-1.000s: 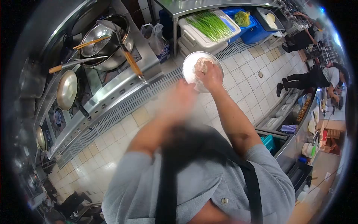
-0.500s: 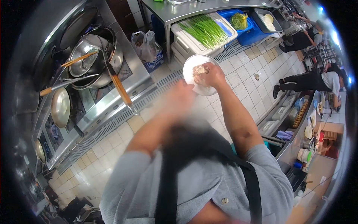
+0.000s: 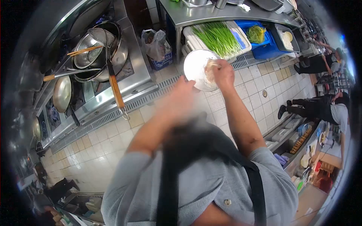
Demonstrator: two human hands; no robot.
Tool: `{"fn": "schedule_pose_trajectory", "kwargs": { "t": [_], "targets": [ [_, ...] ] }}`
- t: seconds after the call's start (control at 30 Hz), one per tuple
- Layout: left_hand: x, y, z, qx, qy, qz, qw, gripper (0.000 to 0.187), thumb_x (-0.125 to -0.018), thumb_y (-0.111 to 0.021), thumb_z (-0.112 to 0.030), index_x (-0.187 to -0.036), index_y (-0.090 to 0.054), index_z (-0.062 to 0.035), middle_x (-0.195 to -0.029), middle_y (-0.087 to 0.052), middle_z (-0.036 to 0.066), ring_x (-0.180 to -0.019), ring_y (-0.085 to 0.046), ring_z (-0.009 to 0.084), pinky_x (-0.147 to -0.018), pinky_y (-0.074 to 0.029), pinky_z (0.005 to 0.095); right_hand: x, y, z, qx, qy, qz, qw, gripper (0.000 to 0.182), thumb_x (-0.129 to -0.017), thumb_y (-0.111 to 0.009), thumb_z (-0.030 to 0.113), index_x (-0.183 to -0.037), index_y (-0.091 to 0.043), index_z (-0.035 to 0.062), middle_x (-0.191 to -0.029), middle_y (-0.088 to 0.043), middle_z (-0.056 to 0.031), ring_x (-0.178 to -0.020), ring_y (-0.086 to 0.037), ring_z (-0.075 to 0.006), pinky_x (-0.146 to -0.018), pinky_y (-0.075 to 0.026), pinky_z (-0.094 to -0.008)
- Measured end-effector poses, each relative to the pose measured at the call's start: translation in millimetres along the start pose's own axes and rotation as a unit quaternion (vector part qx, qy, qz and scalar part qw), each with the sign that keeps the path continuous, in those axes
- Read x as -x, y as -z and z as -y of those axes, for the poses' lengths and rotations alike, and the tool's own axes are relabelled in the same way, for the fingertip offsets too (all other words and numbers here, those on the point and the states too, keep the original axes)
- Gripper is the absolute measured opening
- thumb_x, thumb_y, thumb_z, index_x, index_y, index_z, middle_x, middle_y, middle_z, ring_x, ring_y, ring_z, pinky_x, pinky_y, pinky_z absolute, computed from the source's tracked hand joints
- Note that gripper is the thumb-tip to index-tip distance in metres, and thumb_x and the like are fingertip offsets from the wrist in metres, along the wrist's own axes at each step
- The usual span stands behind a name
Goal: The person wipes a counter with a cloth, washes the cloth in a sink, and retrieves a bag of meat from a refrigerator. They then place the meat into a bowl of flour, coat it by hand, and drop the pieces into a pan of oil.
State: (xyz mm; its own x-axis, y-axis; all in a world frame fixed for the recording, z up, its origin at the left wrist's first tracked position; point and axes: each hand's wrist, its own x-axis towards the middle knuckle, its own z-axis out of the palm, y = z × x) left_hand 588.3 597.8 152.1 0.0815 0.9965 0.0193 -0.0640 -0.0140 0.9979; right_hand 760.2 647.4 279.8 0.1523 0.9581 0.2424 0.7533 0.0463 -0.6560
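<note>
My left hand [image 3: 184,91] grips the lower left rim of a round white bowl [image 3: 195,64], thumb over the edge; the hand and forearm are partly blurred. Soft, pale pinkish food that looks like raw meat [image 3: 209,73] lies at the bowl's right side. My right hand [image 3: 225,75] is closed on this food, its fingers bent at the bowl's right edge. How much of it sits inside the fingers is hidden.
Woks and a strainer [image 3: 102,37] stand on the stove [image 3: 141,71] at left. Green stalks [image 3: 218,39] lie on a white container below a steel table [image 3: 196,15]. Plastic bags [image 3: 154,43] sit on a blue box. Another person [image 3: 320,109] stands at right.
The view has shifted, so the surroundings sit differently. My right hand has moved to the bowl's right side, with the food drawn along; more of the bowl's white inside shows.
</note>
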Motion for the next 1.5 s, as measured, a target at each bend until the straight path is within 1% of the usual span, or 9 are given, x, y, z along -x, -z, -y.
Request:
{"fn": "schedule_pose_trajectory", "kwargs": {
  "t": [0.2,0.7,0.77,0.83,0.9,1.03,1.1,1.2,1.5],
  "targets": [
    [-6.1,-18.6,-6.3,-0.012,-0.018,-0.002,1.0,0.045,-0.082,-0.05,0.001,-0.125,-0.038,0.0005,-0.109,-0.054,0.017,-0.087,-0.062,0.0279,-0.069,-0.058,0.0389,5.8,-12.7,3.7,-0.071,0.133,0.237,0.96,0.024,-0.081,-0.063,0.01,-0.103,-0.066,0.0047,-0.091,-0.067,-0.0163,-0.078,-0.066,-0.026,-0.074,-0.051,-0.0344],
    [-6.5,-19.1,-7.1,-0.039,-0.042,0.014,0.998,0.044,-0.082,-0.052,0.0,-0.125,-0.04,0.0001,-0.114,-0.053,0.016,-0.094,-0.061,0.0284,-0.072,-0.058,0.041,-43.9,5.7,-5.0,0.132,0.058,0.195,0.97,0.05,-0.073,-0.07,0.03,-0.118,-0.06,0.0122,-0.106,-0.063,-0.0167,-0.102,-0.059,-0.0332,-0.087,-0.047,-0.0398],
    [-5.0,-16.4,-6.0,-0.045,-0.036,0.014,0.998,0.044,-0.082,-0.052,0.0,-0.125,-0.041,-0.0002,-0.114,-0.053,0.016,-0.095,-0.061,0.0284,-0.072,-0.058,0.0411,-46.9,-6.5,-24.0,0.142,0.342,0.096,0.924,0.039,-0.075,-0.068,0.029,-0.111,-0.063,0.0137,-0.105,-0.064,-0.0148,-0.101,-0.059,-0.0327,-0.086,-0.048,-0.0403],
    [-5.2,-16.7,-25.9,-0.051,-0.029,0.017,0.998,0.043,-0.082,-0.051,-0.001,-0.124,-0.042,-0.0006,-0.114,-0.054,0.016,-0.095,-0.061,0.0284,-0.073,-0.058,0.0413,-43.9,-3.7,-22.5,0.168,0.315,0.163,0.92,0.034,-0.076,-0.066,0.027,-0.107,-0.064,0.0133,-0.103,-0.064,-0.0147,-0.099,-0.06,-0.0323,-0.085,-0.048,-0.0404],
    [-10.7,-18.9,-62.0,0.138,0.245,-0.048,0.958,0.042,-0.082,-0.051,-0.001,-0.123,-0.043,0.0,-0.114,-0.054,0.016,-0.095,-0.061,0.0283,-0.073,-0.058,0.0409,-44.0,1.2,-17.1,0.192,0.288,0.226,0.911,0.029,-0.077,-0.065,0.025,-0.103,-0.066,0.0129,-0.101,-0.065,-0.0146,-0.097,-0.061,-0.0318,-0.084,-0.048,-0.0405],
    [-11.9,-5.8,-12.5,0.099,0.236,-0.05,0.965,0.042,-0.082,-0.051,-0.001,-0.123,-0.043,0.0007,-0.114,-0.054,0.016,-0.095,-0.061,0.0283,-0.072,-0.058,0.0408,-47.2,13.6,-5.0,0.17,0.09,0.2,0.961,0.023,-0.077,-0.063,0.02,-0.097,-0.066,0.0089,-0.088,-0.066,-0.0148,-0.083,-0.063,-0.0309,-0.076,-0.049,-0.0402],
    [-7.8,-0.6,2.2,-0.036,-0.024,0.018,0.999,0.04,-0.082,-0.051,-0.001,-0.122,-0.044,0.0012,-0.112,-0.055,0.016,-0.093,-0.061,0.0275,-0.072,-0.058,0.0411,-50.2,21.6,-0.4,0.151,0.07,0.16,0.973,0.022,-0.077,-0.062,0.017,-0.096,-0.066,0.0055,-0.082,-0.066,-0.0146,-0.077,-0.064,-0.0301,-0.072,-0.049,-0.0394],
    [-19.2,-1.4,-22.5,0.116,0.235,-0.063,0.963,0.038,-0.082,-0.051,-0.001,-0.12,-0.045,0.0012,-0.11,-0.056,0.015,-0.091,-0.061,0.0267,-0.072,-0.058,0.0413,-60.8,21.4,-13.8,0.038,0.006,0.161,0.986,0.023,-0.079,-0.062,0.022,-0.098,-0.067,0.0103,-0.09,-0.066,-0.0195,-0.085,-0.063,-0.0345,-0.077,-0.049,-0.0413],
    [-9.7,-1.7,-41.8,0.11,0.222,-0.086,0.965,0.038,-0.082,-0.052,-0.001,-0.119,-0.045,0.0027,-0.111,-0.055,0.016,-0.094,-0.061,0.0275,-0.073,-0.058,0.0418,-30.1,2.8,-1.7,0.131,0.085,0.261,0.953,0.056,-0.068,-0.073,0.029,-0.116,-0.059,0.0043,-0.111,-0.062,-0.0178,-0.104,-0.058,-0.034,-0.088,-0.047,-0.0406]
  ]
}}
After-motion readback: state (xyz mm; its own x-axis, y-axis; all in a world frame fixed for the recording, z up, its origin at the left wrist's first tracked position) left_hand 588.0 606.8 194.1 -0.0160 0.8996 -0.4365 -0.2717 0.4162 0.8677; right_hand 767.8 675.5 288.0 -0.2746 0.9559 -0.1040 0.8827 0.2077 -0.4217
